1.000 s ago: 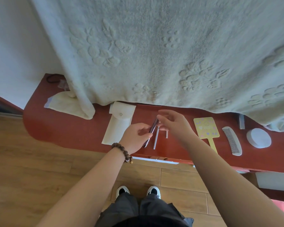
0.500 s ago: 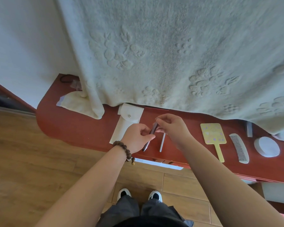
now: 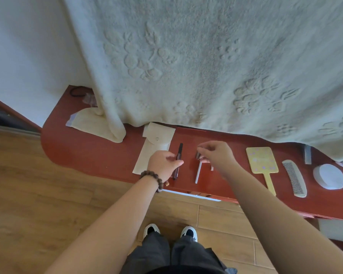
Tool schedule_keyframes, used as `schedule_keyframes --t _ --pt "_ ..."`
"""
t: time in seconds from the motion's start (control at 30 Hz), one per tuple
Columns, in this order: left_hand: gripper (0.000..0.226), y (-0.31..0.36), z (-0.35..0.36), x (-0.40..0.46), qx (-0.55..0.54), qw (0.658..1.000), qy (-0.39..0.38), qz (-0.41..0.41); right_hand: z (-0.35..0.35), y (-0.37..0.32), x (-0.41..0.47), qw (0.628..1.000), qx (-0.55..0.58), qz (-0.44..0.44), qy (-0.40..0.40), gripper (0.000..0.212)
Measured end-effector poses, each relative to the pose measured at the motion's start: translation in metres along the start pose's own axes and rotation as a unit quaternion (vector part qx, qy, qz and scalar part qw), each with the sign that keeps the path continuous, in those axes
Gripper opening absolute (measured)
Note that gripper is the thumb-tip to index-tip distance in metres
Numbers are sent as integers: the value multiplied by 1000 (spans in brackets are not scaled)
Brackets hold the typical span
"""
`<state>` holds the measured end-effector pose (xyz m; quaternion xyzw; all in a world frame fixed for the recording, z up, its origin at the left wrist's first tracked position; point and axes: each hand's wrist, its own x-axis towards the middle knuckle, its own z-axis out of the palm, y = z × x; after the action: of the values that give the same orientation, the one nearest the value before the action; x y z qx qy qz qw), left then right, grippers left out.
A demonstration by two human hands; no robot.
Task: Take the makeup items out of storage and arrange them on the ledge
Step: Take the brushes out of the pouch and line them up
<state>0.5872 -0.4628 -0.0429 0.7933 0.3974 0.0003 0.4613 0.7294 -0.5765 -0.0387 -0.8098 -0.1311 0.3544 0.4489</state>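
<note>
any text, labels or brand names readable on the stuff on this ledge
None can be read.
Yellow hand mirror: pale purple marks on its back, too blurred to tell whether they are letters or a pattern.
White pouch: only a snap button, no print.
Comb and round white case: no markings visible.

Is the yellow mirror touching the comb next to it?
Apart. The head view shows a strip of red ledge between the yellow mirror and the comb along their whole length.
</note>
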Motion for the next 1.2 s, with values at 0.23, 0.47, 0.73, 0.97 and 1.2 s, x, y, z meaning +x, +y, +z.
schedule_keyframes --t 0.23,0.47,0.73,0.97,1.2 --pt "31 6 21 37 65 997 23 -29 13 -1 10 995 -85 3 53 7" --pt "18 8 39 42 108 993 41 -21 29 2 21 982 -176 9 75 7" --pt "20 5 41 44 113 993 40 -8 35 3 26 970 -230 11 73 15" --pt "23 6 38 43 102 994 27 -1 32 3 23 974 -214 0 74 20" --pt "35 4 16 32 71 997 17 36 21 -2 8 978 -192 -53 69 23"
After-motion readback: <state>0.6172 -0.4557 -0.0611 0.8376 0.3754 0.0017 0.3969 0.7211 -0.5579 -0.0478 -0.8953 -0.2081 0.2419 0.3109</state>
